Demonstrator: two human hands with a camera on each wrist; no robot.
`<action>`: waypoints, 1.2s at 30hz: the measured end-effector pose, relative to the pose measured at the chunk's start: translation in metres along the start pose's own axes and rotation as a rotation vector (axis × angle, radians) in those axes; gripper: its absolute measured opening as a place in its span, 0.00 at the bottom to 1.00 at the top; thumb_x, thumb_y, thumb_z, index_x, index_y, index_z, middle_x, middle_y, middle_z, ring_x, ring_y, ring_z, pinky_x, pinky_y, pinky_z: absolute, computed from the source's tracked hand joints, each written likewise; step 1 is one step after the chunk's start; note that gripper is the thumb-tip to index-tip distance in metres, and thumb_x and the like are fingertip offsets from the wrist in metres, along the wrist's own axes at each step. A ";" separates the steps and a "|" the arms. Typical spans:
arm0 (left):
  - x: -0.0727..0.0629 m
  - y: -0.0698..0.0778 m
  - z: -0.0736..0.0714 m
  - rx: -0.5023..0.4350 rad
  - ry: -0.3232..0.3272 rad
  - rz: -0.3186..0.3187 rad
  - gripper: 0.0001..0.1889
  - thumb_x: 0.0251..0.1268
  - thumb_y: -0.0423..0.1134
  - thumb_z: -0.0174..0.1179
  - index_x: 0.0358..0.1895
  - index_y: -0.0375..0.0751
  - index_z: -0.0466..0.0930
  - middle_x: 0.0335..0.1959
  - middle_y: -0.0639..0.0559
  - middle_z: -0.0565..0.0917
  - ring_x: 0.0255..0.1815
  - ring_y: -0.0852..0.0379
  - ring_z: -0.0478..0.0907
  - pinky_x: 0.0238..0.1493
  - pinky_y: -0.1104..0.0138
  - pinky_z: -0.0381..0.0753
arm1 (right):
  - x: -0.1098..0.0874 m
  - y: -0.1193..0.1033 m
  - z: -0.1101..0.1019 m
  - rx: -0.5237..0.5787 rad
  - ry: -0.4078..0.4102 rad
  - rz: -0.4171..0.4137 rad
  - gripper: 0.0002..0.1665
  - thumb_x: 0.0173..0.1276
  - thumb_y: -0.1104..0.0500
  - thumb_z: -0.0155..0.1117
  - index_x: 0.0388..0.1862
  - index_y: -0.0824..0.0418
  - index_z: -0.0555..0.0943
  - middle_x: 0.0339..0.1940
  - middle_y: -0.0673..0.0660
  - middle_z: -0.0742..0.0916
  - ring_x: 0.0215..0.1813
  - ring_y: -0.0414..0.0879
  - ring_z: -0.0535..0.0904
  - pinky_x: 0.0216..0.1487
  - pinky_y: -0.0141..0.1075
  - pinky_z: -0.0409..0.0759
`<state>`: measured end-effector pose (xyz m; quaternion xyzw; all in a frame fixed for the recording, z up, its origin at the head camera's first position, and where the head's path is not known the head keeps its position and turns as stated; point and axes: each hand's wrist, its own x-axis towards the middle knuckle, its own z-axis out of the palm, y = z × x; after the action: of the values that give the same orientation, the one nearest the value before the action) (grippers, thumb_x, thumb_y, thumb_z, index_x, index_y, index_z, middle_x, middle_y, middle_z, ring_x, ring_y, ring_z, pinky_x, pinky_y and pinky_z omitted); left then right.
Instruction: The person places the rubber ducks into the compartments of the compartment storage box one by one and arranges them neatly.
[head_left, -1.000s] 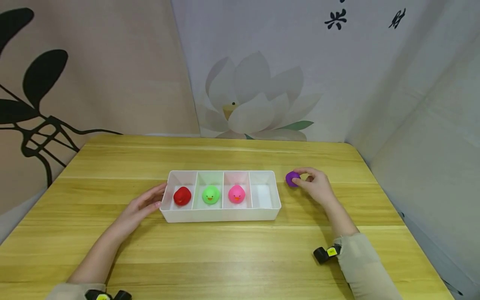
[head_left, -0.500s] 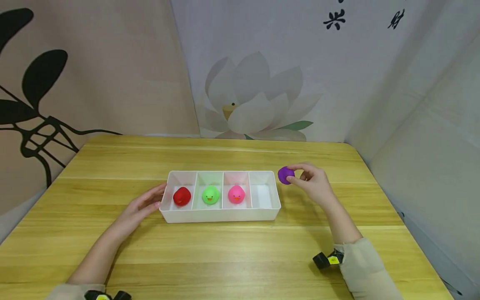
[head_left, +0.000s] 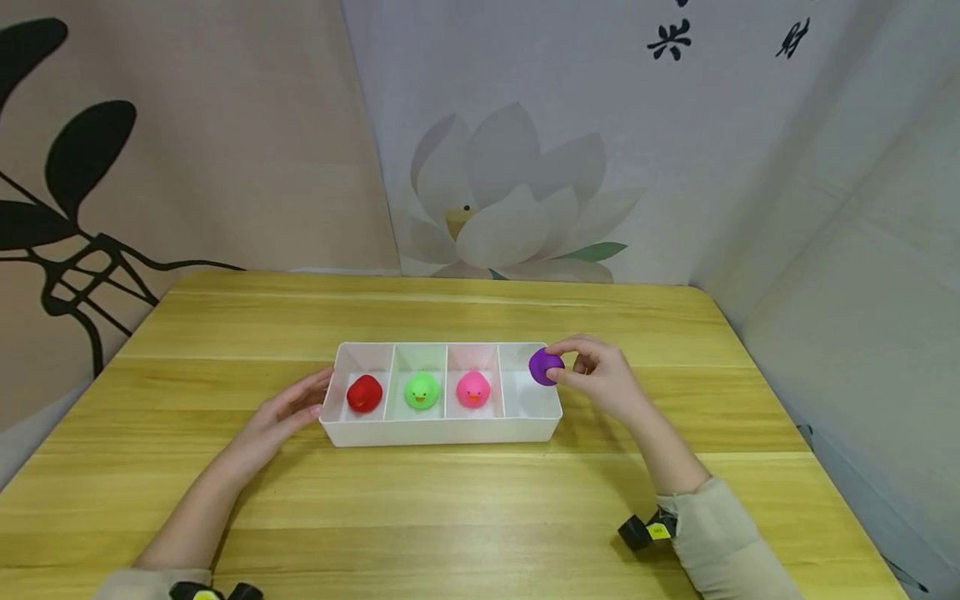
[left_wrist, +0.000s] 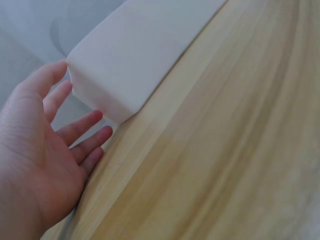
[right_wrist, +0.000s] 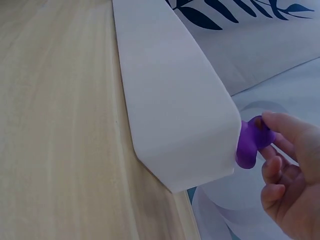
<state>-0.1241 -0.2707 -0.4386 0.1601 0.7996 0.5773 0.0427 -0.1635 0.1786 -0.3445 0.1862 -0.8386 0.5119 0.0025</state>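
A white divided box [head_left: 442, 431] lies crosswise on the table. From left to right, its compartments hold a red rounded toy [head_left: 364, 393], a green toy duck [head_left: 422, 390] and a pink toy duck [head_left: 473, 389]. My right hand [head_left: 600, 379] pinches a purple toy duck [head_left: 545, 367] between thumb and fingers, over the rightmost compartment near its right wall. In the right wrist view the purple duck [right_wrist: 248, 145] shows just beyond the box's rim. At the box's left end, my left hand [head_left: 273, 421] rests its fingertips against the wall, fingers loosely extended.
The wooden table [head_left: 442, 517] runs to a rounded far edge, behind which hangs a printed curtain [head_left: 540, 167]. Fabric also closes in both sides. A black camera is strapped on each wrist.
My right hand has lifted the purple duck from beside the box and carried it left over the rightmost compartment. My left hand and the box stay in place.
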 end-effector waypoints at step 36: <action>0.000 0.002 -0.001 -0.001 -0.002 -0.019 0.27 0.75 0.36 0.48 0.74 0.43 0.57 0.67 0.35 0.66 0.62 0.66 0.66 0.53 0.73 0.70 | 0.023 0.046 0.036 -0.191 -0.135 0.075 0.12 0.57 0.59 0.74 0.41 0.56 0.87 0.39 0.50 0.86 0.33 0.48 0.72 0.32 0.38 0.71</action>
<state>-0.1235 -0.2711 -0.4365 0.1532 0.8008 0.5770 0.0490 -0.1929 0.1598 -0.3968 0.1877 -0.8881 0.4159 -0.0552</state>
